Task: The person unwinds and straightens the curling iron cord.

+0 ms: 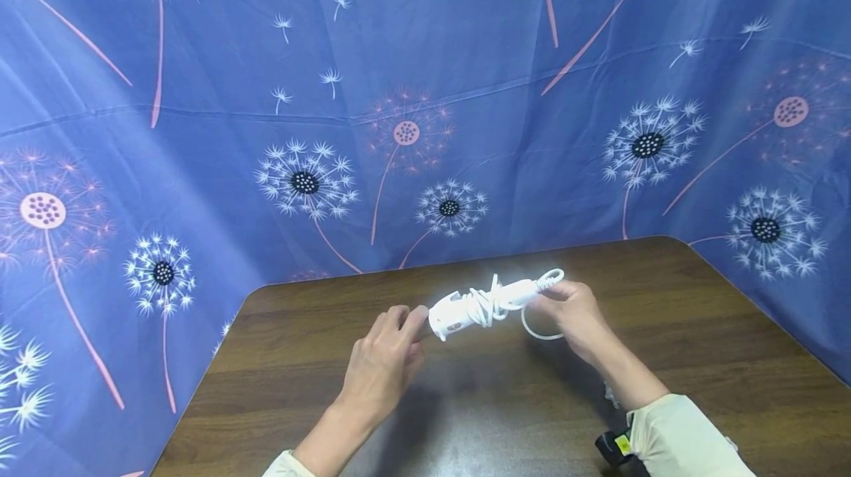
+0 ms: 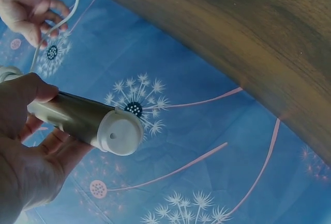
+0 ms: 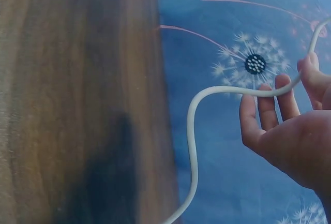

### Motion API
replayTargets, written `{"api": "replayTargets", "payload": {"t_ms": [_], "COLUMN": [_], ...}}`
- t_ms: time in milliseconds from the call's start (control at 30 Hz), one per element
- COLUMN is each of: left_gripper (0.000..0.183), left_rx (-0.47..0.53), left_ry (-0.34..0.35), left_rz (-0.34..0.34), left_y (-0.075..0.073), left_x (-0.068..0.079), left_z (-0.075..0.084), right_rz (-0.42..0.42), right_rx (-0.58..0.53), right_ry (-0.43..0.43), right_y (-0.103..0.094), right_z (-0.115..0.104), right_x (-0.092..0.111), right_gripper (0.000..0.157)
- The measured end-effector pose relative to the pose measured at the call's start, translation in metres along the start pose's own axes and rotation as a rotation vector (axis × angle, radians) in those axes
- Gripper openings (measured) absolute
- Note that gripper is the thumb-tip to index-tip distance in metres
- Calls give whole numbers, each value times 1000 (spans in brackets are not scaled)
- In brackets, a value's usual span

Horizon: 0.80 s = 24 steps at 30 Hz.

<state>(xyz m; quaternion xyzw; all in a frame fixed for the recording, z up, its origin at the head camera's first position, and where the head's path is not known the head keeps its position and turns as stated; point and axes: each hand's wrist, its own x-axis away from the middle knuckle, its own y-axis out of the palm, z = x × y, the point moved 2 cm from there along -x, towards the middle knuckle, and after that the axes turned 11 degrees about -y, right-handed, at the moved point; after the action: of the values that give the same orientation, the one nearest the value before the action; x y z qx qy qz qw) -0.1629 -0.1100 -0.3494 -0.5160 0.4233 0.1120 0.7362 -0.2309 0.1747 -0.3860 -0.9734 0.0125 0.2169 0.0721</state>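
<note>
A white curling iron (image 1: 455, 316) is held up over the table, its white cord (image 1: 488, 306) wound in several loops round the handle. My left hand (image 1: 380, 362) grips it by the dark barrel (image 2: 77, 116), with the thumb on one side and fingers beneath. A white end cap (image 2: 121, 132) sticks out past that hand in the left wrist view. On the other side, my right hand (image 1: 577, 317) pinches a loose length of cord near the handle's end. In the right wrist view the cord (image 3: 192, 141) runs across the fingers and hangs down in a bend.
Below lies a brown wooden table (image 1: 292, 359) with rounded far corners. A blue cloth (image 1: 505, 130) printed with dandelions hangs behind it. Close to the right sleeve is a black object (image 1: 613, 449) with a yellow label.
</note>
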Motion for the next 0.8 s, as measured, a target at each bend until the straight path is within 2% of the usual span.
{"api": "replayTargets", "payload": {"t_ms": [100, 200, 300, 400, 500, 633, 800], "left_gripper": [58, 59, 60, 60, 60, 57, 55], "left_rx": [-7, -18, -37, -59, -76, -89, -68], "left_ry": [18, 30, 28, 6, -39, -106, -170], "left_rz": [-20, -35, -52, -67, -81, -83, -64], "left_y": [1, 3, 4, 6, 7, 7, 5], "left_x": [3, 5, 7, 8, 10, 10, 8], "left_z": [0, 0, -2, -6, -10, -14, -17], "right_rz": [59, 93, 117, 123, 130, 149, 184], "right_rx": [-117, -262, -389, -501, -569, -594, -516], "right_ry": [-2, -43, -71, -120, -167, -188, -173], "right_y": [-7, -15, -24, -31, -37, -43, -50], "right_z": [-1, -5, -11, -17, -21, -20, -15], "right_x": [-3, -7, -9, -9, -7, -4, -2], "right_gripper": [17, 13, 17, 19, 21, 23, 19]}}
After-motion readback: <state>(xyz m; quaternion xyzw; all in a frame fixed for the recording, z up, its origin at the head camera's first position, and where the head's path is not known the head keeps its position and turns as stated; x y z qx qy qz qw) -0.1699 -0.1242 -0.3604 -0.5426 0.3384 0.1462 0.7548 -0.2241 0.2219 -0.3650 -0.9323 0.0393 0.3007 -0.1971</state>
